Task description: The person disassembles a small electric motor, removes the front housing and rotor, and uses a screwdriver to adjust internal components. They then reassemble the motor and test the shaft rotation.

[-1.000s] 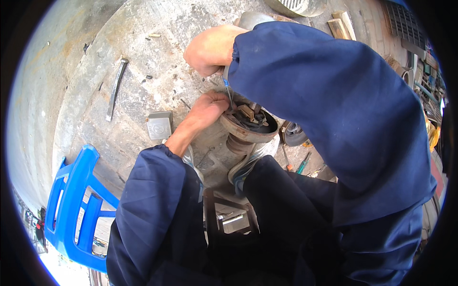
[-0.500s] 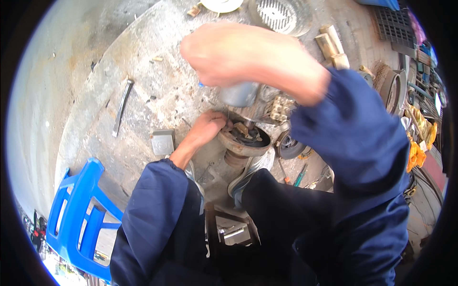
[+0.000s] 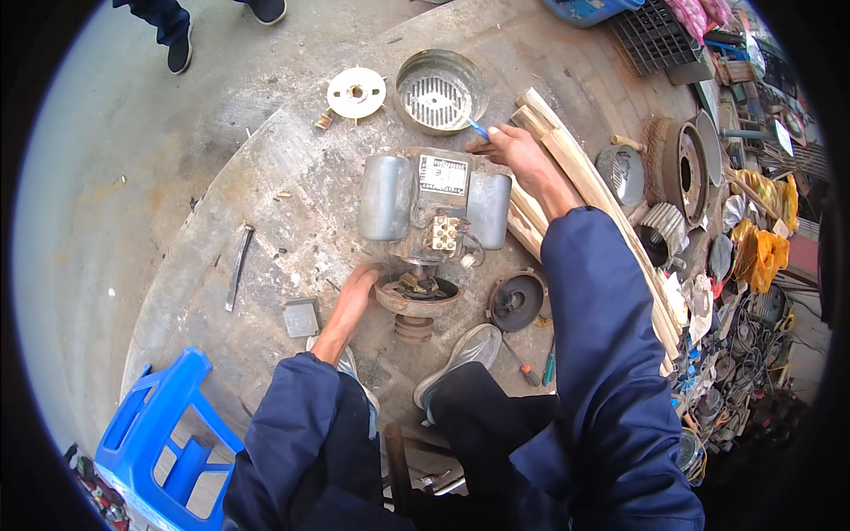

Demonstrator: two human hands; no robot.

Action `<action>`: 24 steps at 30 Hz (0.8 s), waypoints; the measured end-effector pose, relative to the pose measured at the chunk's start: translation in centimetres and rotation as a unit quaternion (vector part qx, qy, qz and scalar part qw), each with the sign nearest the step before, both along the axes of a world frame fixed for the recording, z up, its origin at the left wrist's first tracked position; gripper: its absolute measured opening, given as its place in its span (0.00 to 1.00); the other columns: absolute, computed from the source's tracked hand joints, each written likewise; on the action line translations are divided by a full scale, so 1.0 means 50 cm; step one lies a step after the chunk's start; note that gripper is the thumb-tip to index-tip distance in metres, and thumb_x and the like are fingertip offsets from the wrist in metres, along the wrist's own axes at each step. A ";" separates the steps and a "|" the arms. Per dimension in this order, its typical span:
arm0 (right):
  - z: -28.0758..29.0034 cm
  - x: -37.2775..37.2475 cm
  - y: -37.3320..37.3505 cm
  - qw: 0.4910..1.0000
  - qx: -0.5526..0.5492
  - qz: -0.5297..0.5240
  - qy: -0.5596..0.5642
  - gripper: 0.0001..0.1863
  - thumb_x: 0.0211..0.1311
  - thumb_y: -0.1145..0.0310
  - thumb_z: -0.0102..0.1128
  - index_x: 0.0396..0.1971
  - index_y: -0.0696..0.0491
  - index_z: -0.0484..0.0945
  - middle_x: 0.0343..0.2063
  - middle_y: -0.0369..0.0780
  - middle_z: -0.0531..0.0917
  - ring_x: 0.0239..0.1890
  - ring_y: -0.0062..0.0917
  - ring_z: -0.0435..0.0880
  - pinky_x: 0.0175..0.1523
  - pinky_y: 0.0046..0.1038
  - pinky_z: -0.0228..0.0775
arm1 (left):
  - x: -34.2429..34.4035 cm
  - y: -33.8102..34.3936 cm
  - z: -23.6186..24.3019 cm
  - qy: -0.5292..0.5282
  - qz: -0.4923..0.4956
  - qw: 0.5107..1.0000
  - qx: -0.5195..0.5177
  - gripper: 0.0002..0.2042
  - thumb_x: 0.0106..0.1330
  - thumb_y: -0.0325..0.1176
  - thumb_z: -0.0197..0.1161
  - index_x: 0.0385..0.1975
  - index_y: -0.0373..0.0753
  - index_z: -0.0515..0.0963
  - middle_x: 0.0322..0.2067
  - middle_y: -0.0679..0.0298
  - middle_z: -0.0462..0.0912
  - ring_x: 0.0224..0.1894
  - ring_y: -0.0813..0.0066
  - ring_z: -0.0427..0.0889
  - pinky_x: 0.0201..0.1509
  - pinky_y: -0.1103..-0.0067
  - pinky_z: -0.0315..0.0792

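In front of my feet an electric motor (image 3: 435, 200) with two grey cylinders and a brass terminal block (image 3: 444, 233) stands above a rusty round end housing (image 3: 416, 303) with a grooved pulley (image 3: 413, 329). My left hand (image 3: 357, 288) is at the housing's left rim, fingers bent, their tips too indistinct to show what they grip. My right hand (image 3: 507, 152) is closed on a slim blue-handled tool (image 3: 479, 130), beside the motor's upper right corner and below a round slotted metal cover (image 3: 423, 88).
A person's shoe (image 3: 180, 51) is at top left. Around me are a cream disc (image 3: 340, 88), wooden planks (image 3: 575, 181), a dark end plate (image 3: 515, 305), screwdrivers (image 3: 529, 373), a flat steel bar (image 3: 239, 267), a small grey box (image 3: 301, 320), a blue plastic stool (image 3: 156, 451) and piled scrap (image 3: 735, 372).
My right hand has swung from across the motor out to its upper right, uncovering it. The view has widened, bringing another person's feet in. My left hand stays at the housing.
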State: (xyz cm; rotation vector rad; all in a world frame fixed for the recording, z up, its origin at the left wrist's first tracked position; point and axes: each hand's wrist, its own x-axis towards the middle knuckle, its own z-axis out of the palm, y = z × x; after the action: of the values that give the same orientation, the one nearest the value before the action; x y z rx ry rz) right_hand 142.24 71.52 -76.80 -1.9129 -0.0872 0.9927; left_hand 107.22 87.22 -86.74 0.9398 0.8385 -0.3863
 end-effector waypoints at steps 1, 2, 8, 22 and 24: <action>-0.012 0.001 0.012 0.999 0.013 0.023 0.026 0.18 0.80 0.62 0.45 0.53 0.61 0.77 0.47 0.44 0.86 0.49 0.28 0.84 0.56 0.31 0.74 | -0.013 -0.014 0.014 0.016 0.041 0.999 -0.024 0.22 0.78 0.39 0.46 0.63 0.31 0.71 0.56 0.58 0.80 0.54 0.68 0.80 0.55 0.72 0.74; -0.013 0.007 0.010 0.999 -0.011 0.046 0.022 0.18 0.80 0.62 0.46 0.52 0.60 0.78 0.45 0.41 0.86 0.46 0.25 0.82 0.54 0.29 0.73 | -0.025 -0.029 0.021 0.022 0.056 0.996 -0.059 0.23 0.78 0.41 0.45 0.64 0.32 0.70 0.57 0.57 0.79 0.56 0.66 0.79 0.57 0.71 0.73; -0.033 -0.019 0.031 0.995 -0.028 0.093 0.007 0.16 0.80 0.62 0.47 0.47 0.55 0.81 0.38 0.34 0.83 0.37 0.17 0.76 0.45 0.25 0.70 | -0.105 -0.100 0.063 0.170 0.087 0.954 -0.229 0.28 0.78 0.51 0.39 0.64 0.34 0.71 0.62 0.53 0.76 0.65 0.54 0.73 0.68 0.60 0.67; -0.042 -0.204 -0.172 0.989 0.001 -0.145 -0.014 0.27 0.77 0.59 0.47 0.65 0.65 0.71 0.60 0.49 0.79 0.61 0.33 0.75 0.69 0.32 0.61 | -0.130 -0.035 0.090 0.119 0.257 0.919 -0.273 0.29 0.75 0.58 0.51 0.59 0.36 0.71 0.54 0.49 0.77 0.51 0.49 0.78 0.50 0.62 0.81; -0.047 -0.262 -0.204 0.977 0.018 -0.213 -0.021 0.23 0.79 0.62 0.44 0.62 0.63 0.74 0.52 0.43 0.81 0.52 0.27 0.77 0.61 0.30 0.65 | -0.123 0.006 0.087 0.116 0.249 0.930 -0.245 0.28 0.73 0.55 0.56 0.60 0.38 0.69 0.56 0.50 0.75 0.53 0.46 0.77 0.52 0.62 0.80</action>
State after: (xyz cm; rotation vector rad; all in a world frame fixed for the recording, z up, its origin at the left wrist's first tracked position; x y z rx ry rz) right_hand 129.13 61.31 -79.17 -1.8167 0.2703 0.6564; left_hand 101.06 87.53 -82.37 0.1992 1.0961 -0.2455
